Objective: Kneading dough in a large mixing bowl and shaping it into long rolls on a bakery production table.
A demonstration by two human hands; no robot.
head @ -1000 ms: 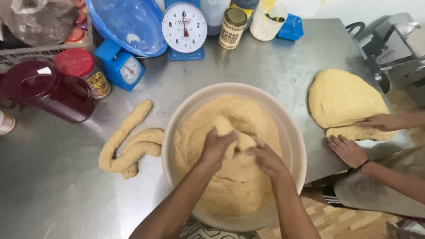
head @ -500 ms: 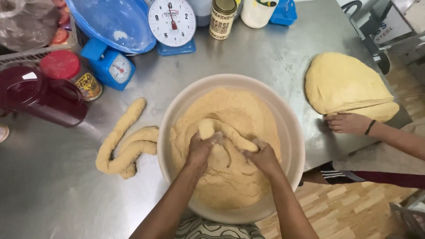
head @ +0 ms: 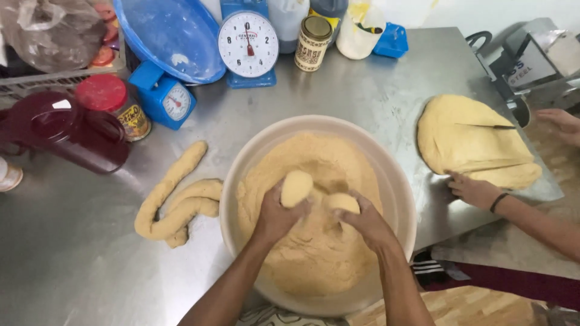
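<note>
A: What are the two hands doing?

B: Both are inside the wide, round cream plastic basin (head: pixel 396 181), which sits on the near middle of the brushed steel table (head: pixel 374 90) and is filled with a mass of pale tan dough (head: pixel 314 253). The left hand (head: pixel 275 217) has its fingers curled tight around a rounded lump of dough (head: pixel 296 188) that sticks up above the thumb. The right hand (head: pixel 365 224) is clenched around a second lump of the same dough (head: pixel 342 202), just to the right of the first.

A: Are the two lumps touching?

B: They sit close together, but I cannot tell whether they meet.

A: What lies around the basin?

B: To its left, on the table, lies a long rope of dough (head: pixel 172 202) folded back on itself. To the right, a flat slab of dough (head: pixel 468 139) with a knife (head: pixel 490 126) lying on it. Another person's hand (head: pixel 474 190), with a dark band at the wrist, rests at the slab's near edge.

A: And at the far side?

B: A blue dial kitchen scale (head: pixel 248 45), a smaller blue scale (head: pixel 164 99) under a blue bowl (head: pixel 172 36), a red-lidded jar (head: pixel 115 105), and a dark red plastic jug (head: pixel 60 130) at far left.
</note>
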